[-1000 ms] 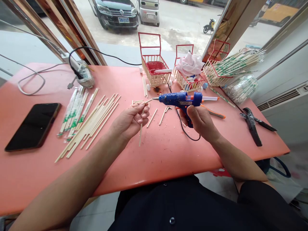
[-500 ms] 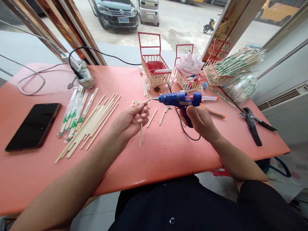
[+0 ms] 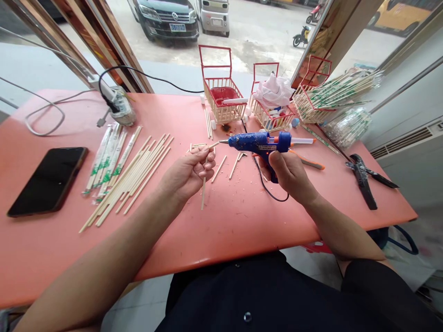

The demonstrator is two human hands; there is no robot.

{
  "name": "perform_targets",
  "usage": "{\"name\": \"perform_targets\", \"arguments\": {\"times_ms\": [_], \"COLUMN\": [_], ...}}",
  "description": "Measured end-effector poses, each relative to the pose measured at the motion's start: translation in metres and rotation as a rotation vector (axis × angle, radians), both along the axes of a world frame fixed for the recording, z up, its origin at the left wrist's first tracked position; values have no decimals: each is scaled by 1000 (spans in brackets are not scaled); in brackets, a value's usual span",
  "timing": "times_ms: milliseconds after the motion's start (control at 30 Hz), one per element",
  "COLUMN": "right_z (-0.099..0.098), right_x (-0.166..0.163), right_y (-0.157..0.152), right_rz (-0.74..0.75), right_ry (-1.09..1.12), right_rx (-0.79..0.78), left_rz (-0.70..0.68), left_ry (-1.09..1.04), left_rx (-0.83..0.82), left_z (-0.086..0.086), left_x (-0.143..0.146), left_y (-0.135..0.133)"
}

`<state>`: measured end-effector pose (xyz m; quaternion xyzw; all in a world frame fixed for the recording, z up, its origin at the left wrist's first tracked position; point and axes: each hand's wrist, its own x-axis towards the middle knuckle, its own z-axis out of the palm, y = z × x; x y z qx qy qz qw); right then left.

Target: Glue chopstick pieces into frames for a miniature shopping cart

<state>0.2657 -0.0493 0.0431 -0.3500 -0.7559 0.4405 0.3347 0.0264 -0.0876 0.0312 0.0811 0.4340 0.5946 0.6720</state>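
My right hand (image 3: 289, 170) is wrapped round the handle of a blue hot glue gun (image 3: 254, 142), held level over the table. A clear glue stick (image 3: 302, 141) pokes out of its back end. The metal nozzle points left and is at the tip of a short wooden stick (image 3: 213, 145) pinched in my left hand (image 3: 194, 168). Below those fingers a longer stick (image 3: 203, 196) hangs down; whether the two are joined is hidden by the fingers. Short cut sticks (image 3: 219, 169) and small crumbs lie on the table between my hands.
Loose wooden sticks (image 3: 134, 180), wrapped chopsticks (image 3: 107, 161) and a phone (image 3: 48, 182) lie on the left of the pink table (image 3: 207, 235). Small stick-built carts (image 3: 226, 108) stand at the back. Orange-handled pliers (image 3: 308, 161) and a black cutter-like tool (image 3: 363, 182) lie right. A black cord (image 3: 277, 198) loops below the gun.
Almost nothing differs. Both hands hold their places, with the nozzle still at the short stick's tip. Outside the window, a red scooter has come into view.
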Motion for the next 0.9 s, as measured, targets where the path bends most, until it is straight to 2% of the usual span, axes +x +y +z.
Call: {"name": "perform_targets", "arguments": {"times_ms": [900], "right_z": [-1], "right_x": [2], "right_y": [0], "right_rz": [-20], "right_ry": [-37], "right_rx": [25], "left_rz": [-7], "left_ry": [-42], "left_rx": [13], "left_z": [-5], "left_x": [-3], "left_y": [-1]}}
